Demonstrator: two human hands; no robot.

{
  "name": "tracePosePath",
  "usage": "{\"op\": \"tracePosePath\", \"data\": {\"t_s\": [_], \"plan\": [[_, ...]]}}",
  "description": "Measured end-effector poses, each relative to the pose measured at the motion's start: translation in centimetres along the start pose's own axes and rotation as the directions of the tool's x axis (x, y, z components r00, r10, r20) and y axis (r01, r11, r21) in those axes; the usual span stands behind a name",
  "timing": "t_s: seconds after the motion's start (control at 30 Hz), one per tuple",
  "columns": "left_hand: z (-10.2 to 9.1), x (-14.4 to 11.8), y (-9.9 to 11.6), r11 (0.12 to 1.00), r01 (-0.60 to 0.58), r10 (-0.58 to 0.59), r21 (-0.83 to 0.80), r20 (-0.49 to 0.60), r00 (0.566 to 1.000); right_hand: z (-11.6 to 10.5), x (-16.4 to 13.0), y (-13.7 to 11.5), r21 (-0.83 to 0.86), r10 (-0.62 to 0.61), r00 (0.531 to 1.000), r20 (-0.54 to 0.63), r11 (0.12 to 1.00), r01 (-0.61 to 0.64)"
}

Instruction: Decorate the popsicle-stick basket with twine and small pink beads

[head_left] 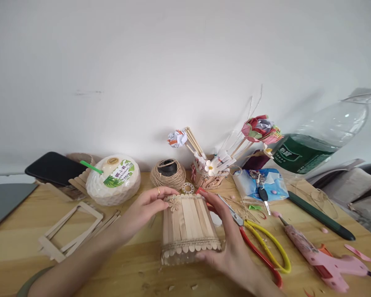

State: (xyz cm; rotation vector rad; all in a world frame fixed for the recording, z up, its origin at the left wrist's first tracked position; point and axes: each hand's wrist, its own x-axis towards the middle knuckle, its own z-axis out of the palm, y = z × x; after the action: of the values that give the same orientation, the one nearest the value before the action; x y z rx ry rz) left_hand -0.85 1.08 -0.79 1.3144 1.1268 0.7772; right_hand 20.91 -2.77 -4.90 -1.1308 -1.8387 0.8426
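Observation:
A holder made of craft sticks (187,220) lies on its side on the wooden table, with twine wound near its scalloped lower edge. A small twine flower (174,203) sits at its upper left corner. My left hand (153,204) grips that corner, thumb beside the flower and fingers behind the far edge. Around the right side goes my right hand (227,239), its thumb at the lower edge and its fingers at the upper right. Just right of that hand are scissors (259,239) with red and yellow handles. A ball of twine (167,174) stands behind the holder.
A pink glue gun (324,258) and a dark green craft knife (321,215) lie at right. Behind are a decorated pot (208,179) with paper flowers, a tilted plastic bottle (318,140) and a wrapped coconut (113,179). Left are stick frames (71,231) and a phone (54,168).

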Motion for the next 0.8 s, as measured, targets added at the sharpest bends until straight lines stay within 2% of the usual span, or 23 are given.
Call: {"op": "tracePosePath", "data": {"t_s": [0.23,0.47,0.8], "plan": [[0.08,0.0,0.01,0.999,0.043,-0.042,0.031,-0.01,0.999,0.07,-0.31,-0.37,-0.046,0.045,0.998,-0.041,0.998,-0.047],[0.21,0.03,0.26,0.998,0.036,-0.035,0.046,-0.011,0.999,-0.06,0.09,-0.6,0.06,0.096,0.995,-0.032,0.994,-0.094],[0.12,-0.05,0.24,0.997,0.027,-0.026,0.073,-0.021,0.999,0.07,0.27,-0.79,0.129,0.131,0.991,-0.021,0.983,-0.128]]}}
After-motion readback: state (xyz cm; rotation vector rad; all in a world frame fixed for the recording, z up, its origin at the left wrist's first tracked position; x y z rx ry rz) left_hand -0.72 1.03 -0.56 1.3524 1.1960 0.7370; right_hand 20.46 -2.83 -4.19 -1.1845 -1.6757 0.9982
